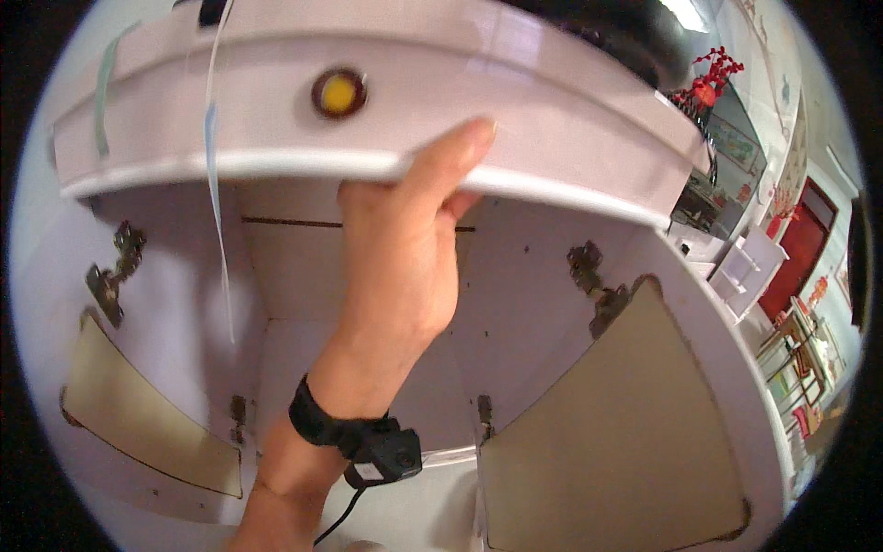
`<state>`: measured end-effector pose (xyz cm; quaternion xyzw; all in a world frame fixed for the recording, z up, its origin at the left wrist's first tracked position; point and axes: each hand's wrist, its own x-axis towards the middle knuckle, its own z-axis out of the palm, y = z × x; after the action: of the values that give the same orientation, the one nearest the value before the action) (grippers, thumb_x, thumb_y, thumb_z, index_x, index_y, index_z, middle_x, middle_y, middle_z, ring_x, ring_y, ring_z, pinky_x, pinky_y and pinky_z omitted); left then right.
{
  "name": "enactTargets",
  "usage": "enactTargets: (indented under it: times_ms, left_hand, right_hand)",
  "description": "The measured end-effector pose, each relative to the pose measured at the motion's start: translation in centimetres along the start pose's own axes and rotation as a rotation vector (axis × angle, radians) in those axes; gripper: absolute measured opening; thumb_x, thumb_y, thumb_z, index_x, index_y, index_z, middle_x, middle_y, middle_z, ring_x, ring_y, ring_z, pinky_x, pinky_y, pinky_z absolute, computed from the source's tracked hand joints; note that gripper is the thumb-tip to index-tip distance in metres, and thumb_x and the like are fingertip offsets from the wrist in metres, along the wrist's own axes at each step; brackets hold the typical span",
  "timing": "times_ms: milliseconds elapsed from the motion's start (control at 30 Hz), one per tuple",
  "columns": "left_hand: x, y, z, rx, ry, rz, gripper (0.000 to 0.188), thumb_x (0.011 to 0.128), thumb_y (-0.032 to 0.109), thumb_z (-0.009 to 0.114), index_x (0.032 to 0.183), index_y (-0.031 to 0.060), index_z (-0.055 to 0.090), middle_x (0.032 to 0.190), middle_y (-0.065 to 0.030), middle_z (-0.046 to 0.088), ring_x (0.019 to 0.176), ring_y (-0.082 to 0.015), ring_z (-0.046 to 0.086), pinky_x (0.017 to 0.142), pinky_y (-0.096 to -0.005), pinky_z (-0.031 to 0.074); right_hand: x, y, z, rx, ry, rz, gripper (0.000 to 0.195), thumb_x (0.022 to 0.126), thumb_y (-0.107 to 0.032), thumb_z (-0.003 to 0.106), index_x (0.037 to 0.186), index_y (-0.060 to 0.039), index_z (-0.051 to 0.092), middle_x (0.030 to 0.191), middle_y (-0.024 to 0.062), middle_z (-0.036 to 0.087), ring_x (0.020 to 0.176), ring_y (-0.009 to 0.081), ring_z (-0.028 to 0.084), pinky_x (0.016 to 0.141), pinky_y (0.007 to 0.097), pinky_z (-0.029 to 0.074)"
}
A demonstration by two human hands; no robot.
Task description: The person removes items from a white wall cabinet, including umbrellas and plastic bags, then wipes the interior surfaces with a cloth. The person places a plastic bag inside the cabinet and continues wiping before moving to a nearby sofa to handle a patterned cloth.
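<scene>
My left hand (pixel 400 248) reaches up from the lower left and grips the lower edge of a white drawer front (pixel 566 131). Its thumb lies on the outer face, while the fingers curl behind and are mostly hidden. A round dark knob (pixel 338 94) with a yellow centre sits left of the thumb. Around my left wrist is a black strap with a small black camera (pixel 393 455) and cable. Below the drawer front, a white cabinet interior (pixel 296 276) shows beyond my forearm. My right hand is out of view.
Two beige-faced cabinet doors stand open, left (pixel 152 407) and right (pixel 621 428), with dark metal hinges (pixel 597 290). A thin pale strip (pixel 212 172) hangs over the drawer front. Red berry stems (pixel 717 69), a red door (pixel 800 241) and a cluttered table (pixel 800 345) are at right.
</scene>
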<state>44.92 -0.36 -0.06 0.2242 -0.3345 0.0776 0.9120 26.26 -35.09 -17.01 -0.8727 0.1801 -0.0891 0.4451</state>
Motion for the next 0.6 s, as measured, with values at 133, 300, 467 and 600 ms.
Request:
enactTargets:
  times_ms: [133, 300, 467, 600]
  left_hand:
    - [-0.2, 0.8, 0.4, -0.013, 0.025, -0.059, 0.032, 0.078, 0.002, 0.065, 0.109, 0.0058, 0.055, 0.106, -0.0058, 0.057, 0.098, -0.0155, 0.056, 0.086, -0.0336, 0.046]
    - [-0.8, 0.9, -0.1, -0.014, 0.12, -0.199, 0.035, 0.079, -0.001, 0.06, 0.113, 0.0055, 0.054, 0.109, -0.0049, 0.057, 0.104, -0.0169, 0.054, 0.095, -0.0363, 0.041]
    - [-1.3, 1.4, -0.1, -0.031, 0.211, -0.297, 0.035, 0.078, -0.004, 0.055, 0.112, 0.0045, 0.054, 0.111, -0.0037, 0.057, 0.105, -0.018, 0.053, 0.099, -0.037, 0.037]
    - [-1.9, 2.1, -1.2, -0.141, 0.296, -0.385, 0.036, 0.075, -0.01, 0.056, 0.107, 0.0061, 0.056, 0.104, -0.0021, 0.058, 0.097, -0.0157, 0.055, 0.086, -0.0304, 0.044]
  right_hand:
    - [0.4, -2.8, -1.9, -0.006, -0.05, -0.001, 0.014, 0.083, -0.003, 0.059, 0.095, 0.0045, 0.062, 0.08, 0.0081, 0.065, 0.074, 0.0137, 0.063, 0.067, 0.0259, 0.05]
    - [-0.6, -5.9, -4.8, -0.033, -0.092, -0.009, 0.014, 0.083, -0.002, 0.06, 0.094, 0.0047, 0.063, 0.079, 0.0082, 0.065, 0.073, 0.0136, 0.063, 0.066, 0.0258, 0.051]
    - [-2.3, -8.1, -6.7, -0.065, -0.137, 0.05, 0.014, 0.084, -0.002, 0.06, 0.095, 0.0056, 0.063, 0.082, 0.0097, 0.066, 0.074, 0.0147, 0.064, 0.067, 0.0254, 0.052]
    - [-3.8, -7.9, -6.8, 0.099, -0.164, 0.129, 0.015, 0.083, -0.002, 0.06, 0.096, 0.0056, 0.062, 0.082, 0.0105, 0.066, 0.075, 0.0153, 0.064, 0.067, 0.0256, 0.052]
